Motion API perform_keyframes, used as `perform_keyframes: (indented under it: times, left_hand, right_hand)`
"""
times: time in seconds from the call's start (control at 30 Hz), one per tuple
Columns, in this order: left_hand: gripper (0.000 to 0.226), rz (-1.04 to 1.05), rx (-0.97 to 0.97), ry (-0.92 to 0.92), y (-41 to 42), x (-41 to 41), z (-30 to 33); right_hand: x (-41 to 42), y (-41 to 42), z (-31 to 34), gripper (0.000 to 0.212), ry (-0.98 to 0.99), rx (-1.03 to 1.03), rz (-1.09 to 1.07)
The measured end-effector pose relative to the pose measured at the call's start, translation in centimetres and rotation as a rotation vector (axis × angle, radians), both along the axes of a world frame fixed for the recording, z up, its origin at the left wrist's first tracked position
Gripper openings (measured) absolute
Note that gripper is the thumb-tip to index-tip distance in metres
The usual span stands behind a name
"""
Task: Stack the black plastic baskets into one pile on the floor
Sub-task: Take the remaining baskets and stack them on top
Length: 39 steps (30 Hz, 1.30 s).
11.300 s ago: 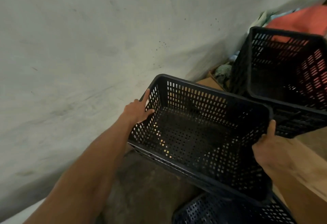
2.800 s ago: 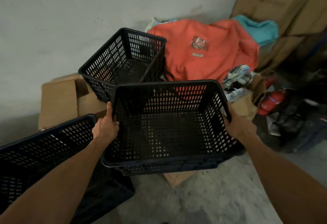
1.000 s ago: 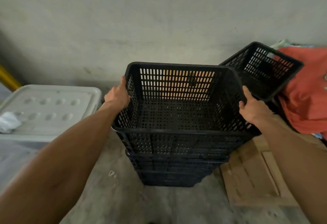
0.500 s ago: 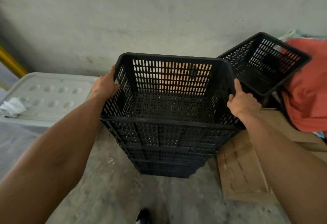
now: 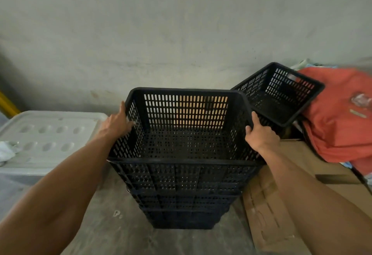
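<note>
**Top basket down on pile; one basket left out**

Grey wall (image 5: 181, 33) behind, bare concrete floor (image 5: 112, 234) below. Pile of black plastic baskets (image 5: 181, 200) standing on the floor, nested, several rims showing one under another on the near face; exact count not readable. Top basket (image 5: 185, 134) now sunk into the pile, rim level and square with the rims below. One second back, held slightly higher with more of the near wall exposed; half a second back, lower; now apparently seated. Judged: placement step essentially done, release next.

Loose basket (image 5: 279, 95) to the right rear, tilted, leaning over flattened cardboard (image 5: 281, 204) and against orange cloth (image 5: 342, 118). Same place as in the last three earlier views, so untouched. Judged: last one visible to be fetched; task not finished until it joins the pile. Nesting likely to need squaring of corners first, since tapered walls jam if entered askew.

White plastic lid (image 5: 44, 134) on the left, near the pile, not touching. Yellow bar (image 5: 8, 105) at far left edge.

Left hand (image 5: 117, 124) flat against the left wall of the top basket, thumb up at the rim, fingers spread rather than curled: pressing or steadying. Right hand (image 5: 259, 134) closed on the right rim, thumb up along the corner, fingers wrapped over the outside. Both in contact, no gap seen.
</note>
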State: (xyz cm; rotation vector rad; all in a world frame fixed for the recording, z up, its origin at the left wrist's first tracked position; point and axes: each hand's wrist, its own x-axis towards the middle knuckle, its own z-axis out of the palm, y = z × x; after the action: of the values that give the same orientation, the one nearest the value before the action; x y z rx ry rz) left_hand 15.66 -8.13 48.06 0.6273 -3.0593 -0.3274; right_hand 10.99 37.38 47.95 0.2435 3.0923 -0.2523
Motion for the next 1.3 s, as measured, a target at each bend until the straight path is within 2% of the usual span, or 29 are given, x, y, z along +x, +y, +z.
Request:
perform_keyframes:
  times: [0.13, 0.23, 0.3, 0.43, 0.53, 0.63, 0.67, 0.73, 0.8, 0.9, 1.03, 1.17, 1.3]
  left_hand:
    - [0.114, -0.018, -0.005, -0.033, -0.5, -0.2, 1.7]
    - [0.111, -0.038, -0.060, 0.107, -0.6, -1.3, 4.4]
    - [0.107, -0.041, -0.022, 0.188, -0.3, -1.3, 4.3]
    - [0.105, -0.093, -0.073, -0.006, 0.3, 1.3, -0.5]
    - [0.101, -0.108, -0.097, -0.022, -0.1, 0.7, 0.5]
    - [0.100, -0.110, -0.064, 0.213, -0.3, -0.9, 2.3]
    - [0.099, -0.116, -0.067, 0.240, -0.2, -0.8, 2.2]
    - [0.100, -0.102, -0.048, 0.168, 0.0, -0.1, 0.8]
    - [0.102, -0.055, 0.003, 0.032, 0.1, 0.6, -0.2]
    - [0.097, -0.087, -0.084, 0.006, 0.3, 0.7, -0.2]
    - [0.096, -0.065, -0.171, -0.007, 0.4, 0.6, -0.1]
    - [0.091, -0.084, -0.275, 0.043, 1.0, 0.5, 0.1]
    - [0.088, -0.126, -0.148, 0.145, 6.9, -2.0, 3.0]
  right_hand:
    - [-1.0, 0.5, 2.3, 0.078, -0.151, -0.055, 0.051]
    - [-3.5, 0.0, 5.5, 0.087, -0.006, -0.100, 0.093]
    - [-4.0, -0.4, 5.2, 0.090, 0.120, -0.128, 0.098]
    - [-0.5, -0.6, -1.9, 0.086, -0.009, 0.190, 0.165]
    - [-2.4, 0.1, -0.6, 0.084, -0.102, 0.069, 0.133]
    - [-4.8, 0.9, 2.4, 0.088, 0.110, -0.021, 0.099]
    - [-4.6, 0.9, 2.3, 0.088, 0.157, -0.041, 0.093]
    - [-3.0, 0.5, 0.2, 0.086, 0.121, 0.000, 0.085]
    - [-1.6, 0.6, -2.2, 0.085, -0.004, 0.073, 0.058]
    - [-1.8, 0.9, -2.5, 0.088, -0.062, -0.022, 0.049]
    - [-0.9, 0.5, -1.6, 0.084, 0.076, -0.064, 0.045]
    - [0.4, 0.8, -0.6, 0.069, 0.215, -0.260, -0.033]
    - [0.9, 3.6, 0.5, 0.066, 0.224, -0.289, -0.110]
